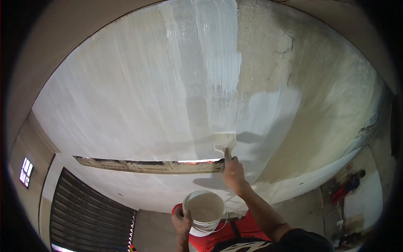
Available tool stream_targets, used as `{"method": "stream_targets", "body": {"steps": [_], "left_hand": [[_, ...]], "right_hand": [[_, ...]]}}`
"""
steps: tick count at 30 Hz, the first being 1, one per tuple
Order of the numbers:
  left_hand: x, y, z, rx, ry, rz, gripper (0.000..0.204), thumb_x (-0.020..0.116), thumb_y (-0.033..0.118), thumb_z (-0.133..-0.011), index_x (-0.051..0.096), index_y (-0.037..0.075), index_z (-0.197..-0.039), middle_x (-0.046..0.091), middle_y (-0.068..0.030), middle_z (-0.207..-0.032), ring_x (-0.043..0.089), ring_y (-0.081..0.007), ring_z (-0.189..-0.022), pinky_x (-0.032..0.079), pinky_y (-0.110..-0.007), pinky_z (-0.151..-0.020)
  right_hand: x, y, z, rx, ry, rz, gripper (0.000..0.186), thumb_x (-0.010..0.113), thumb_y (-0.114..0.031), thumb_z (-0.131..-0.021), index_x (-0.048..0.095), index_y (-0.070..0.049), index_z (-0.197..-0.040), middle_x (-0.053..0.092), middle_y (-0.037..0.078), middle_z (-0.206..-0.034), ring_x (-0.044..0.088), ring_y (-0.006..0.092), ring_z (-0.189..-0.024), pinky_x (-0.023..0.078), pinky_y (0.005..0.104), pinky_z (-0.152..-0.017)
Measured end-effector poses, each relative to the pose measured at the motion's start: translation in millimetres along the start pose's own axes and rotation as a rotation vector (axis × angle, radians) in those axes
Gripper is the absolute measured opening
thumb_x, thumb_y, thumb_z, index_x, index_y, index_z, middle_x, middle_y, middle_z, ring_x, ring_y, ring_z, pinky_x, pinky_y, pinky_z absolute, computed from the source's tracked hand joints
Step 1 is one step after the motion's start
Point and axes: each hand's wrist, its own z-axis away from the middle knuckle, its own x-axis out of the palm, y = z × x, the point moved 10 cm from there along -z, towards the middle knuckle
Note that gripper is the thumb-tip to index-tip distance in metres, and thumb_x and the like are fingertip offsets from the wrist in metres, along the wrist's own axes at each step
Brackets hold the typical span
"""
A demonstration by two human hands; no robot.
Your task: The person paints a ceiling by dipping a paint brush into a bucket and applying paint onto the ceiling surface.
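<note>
My right hand (234, 171) grips the handle of a wide, pale paintbrush (225, 141), its flat head held up at the wall (126, 101). Streaky white paint covers the wall's left and middle, with the freshest bright strip (220, 54) running above the brush. Bare tan plaster (310, 130) shows to the right, around a smaller white patch. Low in front of me, my left hand (182, 219) has its fingers closed on the left rim of a white bucket (206, 227). Pale liquid shows inside the bucket, and its wire handle hangs down on the right.
A long, rough-edged slot (147, 166) cuts across the wall left of the brush. A dark folding metal gate (90, 210) stands lower left, and a small window (26, 172) is farther left. At the far right, another person (348, 187) is beside a partly white wall.
</note>
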Motion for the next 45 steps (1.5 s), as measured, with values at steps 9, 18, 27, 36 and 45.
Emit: {"method": "stream_targets", "body": {"steps": [9,18,27,36,45], "left_hand": [[1.1,-11.3,0.6,0.026,0.0,0.005,0.044,0.069,0.033,-0.08,0.044,-0.001,-0.069,0.042,-0.0081,-0.057,0.037,-0.0136,-0.057,0.034,-0.036,-0.05],[-4.0,-11.1,2.8,0.003,-0.025,-0.007,0.039,0.064,0.03,-0.082,0.047,-0.005,-0.074,0.045,-0.0045,-0.06,0.039,-0.0118,-0.062,0.032,-0.034,-0.05],[-2.7,5.2,3.3,0.022,-0.039,-0.058,0.038,0.062,0.03,-0.08,0.049,-0.006,-0.072,0.046,-0.0075,-0.057,0.041,-0.0133,-0.058,0.035,-0.036,-0.05],[6.0,-11.0,-3.0,0.081,0.0,0.032,0.047,0.068,0.037,-0.082,0.042,0.0,-0.069,0.036,-0.009,-0.056,0.034,-0.0146,-0.057,0.032,-0.038,-0.048],[-4.7,7.0,3.1,0.016,0.0,-0.027,0.046,0.067,0.036,-0.081,0.044,-0.002,-0.068,0.039,-0.0106,-0.056,0.036,-0.0154,-0.056,0.033,-0.039,-0.048]], "right_hand": [[-106.8,-73.2,-69.0,-0.299,0.273,-0.048,0.038,0.06,-0.005,-0.082,0.06,0.007,-0.118,0.064,0.024,-0.072,0.065,0.0394,-0.071,0.052,0.0518,-0.067],[-155.5,-115.2,-83.5,-0.212,0.366,-0.016,0.054,0.057,-0.005,-0.089,0.046,0.0,-0.141,0.06,0.026,-0.082,0.064,0.0429,-0.073,0.053,0.0499,-0.068],[65.2,56.4,21.1,0.046,-0.177,0.023,0.051,0.058,-0.008,-0.083,0.05,0.006,-0.132,0.066,0.03,-0.091,0.067,0.0465,-0.081,0.055,0.0547,-0.076],[-161.2,-103.0,-82.2,-0.254,0.312,-0.178,0.04,0.057,-0.001,-0.084,0.058,0.006,-0.124,0.064,0.026,-0.078,0.065,0.0421,-0.075,0.052,0.0515,-0.069],[-108.3,-70.9,-70.6,-0.094,0.293,0.024,0.059,0.06,-0.004,-0.088,0.043,-0.004,-0.145,0.059,0.027,-0.083,0.063,0.0435,-0.067,0.053,0.0501,-0.062]]}}
